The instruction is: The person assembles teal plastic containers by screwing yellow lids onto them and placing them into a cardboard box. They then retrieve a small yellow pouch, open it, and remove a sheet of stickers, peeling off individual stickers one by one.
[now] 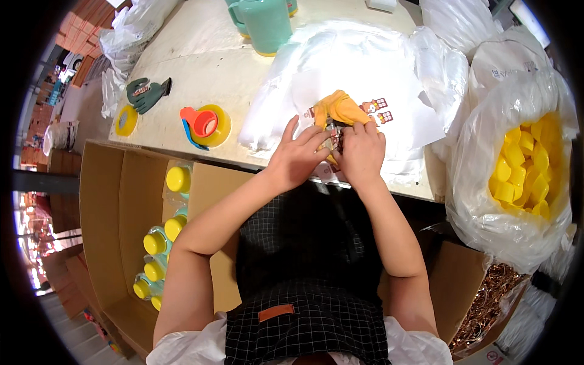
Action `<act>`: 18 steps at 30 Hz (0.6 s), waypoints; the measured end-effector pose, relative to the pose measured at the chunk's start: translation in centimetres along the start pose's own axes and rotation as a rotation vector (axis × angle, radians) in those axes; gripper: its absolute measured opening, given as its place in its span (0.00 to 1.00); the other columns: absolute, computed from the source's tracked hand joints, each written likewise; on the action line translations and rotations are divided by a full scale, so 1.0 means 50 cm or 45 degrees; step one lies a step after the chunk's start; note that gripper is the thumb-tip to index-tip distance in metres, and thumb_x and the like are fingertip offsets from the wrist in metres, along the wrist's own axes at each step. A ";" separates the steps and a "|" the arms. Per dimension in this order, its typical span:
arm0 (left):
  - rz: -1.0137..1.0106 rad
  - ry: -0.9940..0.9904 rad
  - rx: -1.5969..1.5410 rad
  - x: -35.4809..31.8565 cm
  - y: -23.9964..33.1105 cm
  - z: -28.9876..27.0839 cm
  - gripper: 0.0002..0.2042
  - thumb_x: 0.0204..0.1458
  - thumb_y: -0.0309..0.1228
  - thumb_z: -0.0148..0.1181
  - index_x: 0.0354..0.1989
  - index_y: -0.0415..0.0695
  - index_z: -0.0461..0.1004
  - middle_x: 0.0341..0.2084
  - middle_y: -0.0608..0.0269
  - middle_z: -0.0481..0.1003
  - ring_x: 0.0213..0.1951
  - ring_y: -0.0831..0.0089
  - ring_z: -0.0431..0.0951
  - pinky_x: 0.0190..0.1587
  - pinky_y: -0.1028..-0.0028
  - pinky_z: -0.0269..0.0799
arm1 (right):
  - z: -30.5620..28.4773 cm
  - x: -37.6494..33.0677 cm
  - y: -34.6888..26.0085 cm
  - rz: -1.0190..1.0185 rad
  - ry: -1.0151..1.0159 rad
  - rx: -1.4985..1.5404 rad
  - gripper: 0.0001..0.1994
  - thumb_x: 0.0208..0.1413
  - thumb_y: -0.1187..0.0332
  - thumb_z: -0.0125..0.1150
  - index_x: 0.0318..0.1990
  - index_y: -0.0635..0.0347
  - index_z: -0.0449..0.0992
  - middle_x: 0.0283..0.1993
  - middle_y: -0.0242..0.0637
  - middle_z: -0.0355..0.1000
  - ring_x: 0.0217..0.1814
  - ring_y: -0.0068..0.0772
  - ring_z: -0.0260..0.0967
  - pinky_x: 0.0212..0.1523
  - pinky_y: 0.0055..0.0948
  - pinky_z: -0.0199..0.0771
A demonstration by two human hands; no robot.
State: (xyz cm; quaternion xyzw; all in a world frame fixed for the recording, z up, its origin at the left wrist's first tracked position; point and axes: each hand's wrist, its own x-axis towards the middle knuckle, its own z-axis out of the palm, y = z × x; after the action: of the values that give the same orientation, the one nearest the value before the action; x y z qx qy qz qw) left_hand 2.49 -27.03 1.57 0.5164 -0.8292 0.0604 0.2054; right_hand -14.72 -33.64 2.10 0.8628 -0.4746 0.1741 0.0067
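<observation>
Both hands are over the near edge of the table, at a bunched orange-yellow cloth [344, 108]. My left hand [295, 159] has its fingers spread, with the fingertips resting on a small, dark-patterned thing [333, 132] beside the cloth. My right hand [363, 152] has its fingers bent and pressed together over the other side of that thing. What lies under the right fingers is hidden. Printed stickers [378, 115] in brown and red show to the right of the cloth, on white sheets [404, 125].
Green jugs [264, 27] stand at the back. To the left lie a tape dispenser [205, 123], a tape roll [126, 120] and a dark green glove [147, 94]. A carton [131, 207] holds yellow-lidded bottles [155, 243]. A bag of yellow plastic parts [523, 170] stands right, above a box of coppery pieces [493, 304].
</observation>
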 end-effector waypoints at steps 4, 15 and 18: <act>-0.023 0.166 0.018 0.012 0.013 0.008 0.03 0.46 0.26 0.61 0.30 0.45 0.76 0.53 0.58 0.76 0.59 0.56 0.73 0.66 0.40 0.55 | -0.014 0.010 0.015 0.053 -0.155 -0.073 0.19 0.37 0.55 0.77 0.34 0.56 0.82 0.42 0.33 0.73 0.52 0.37 0.66 0.47 0.40 0.65; -0.132 -0.062 -0.054 0.004 0.023 0.001 0.10 0.49 0.27 0.61 0.41 0.46 0.79 0.63 0.55 0.67 0.69 0.53 0.59 0.70 0.38 0.43 | -0.006 -0.003 0.005 0.084 -0.074 -0.138 0.14 0.38 0.60 0.74 0.33 0.56 0.83 0.41 0.33 0.72 0.52 0.37 0.65 0.48 0.40 0.63; -0.135 -0.059 -0.029 0.001 0.023 0.007 0.11 0.49 0.27 0.62 0.42 0.47 0.79 0.63 0.55 0.67 0.69 0.53 0.59 0.70 0.38 0.42 | 0.002 -0.009 0.001 0.055 0.003 -0.176 0.13 0.38 0.60 0.74 0.31 0.56 0.83 0.41 0.33 0.72 0.52 0.36 0.65 0.48 0.40 0.62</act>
State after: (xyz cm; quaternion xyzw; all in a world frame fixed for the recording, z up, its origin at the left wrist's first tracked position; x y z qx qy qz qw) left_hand 1.37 -26.63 1.38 0.5586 -0.8057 0.0279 0.1950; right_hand -14.96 -33.32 1.84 0.8496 -0.5041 0.1421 0.0630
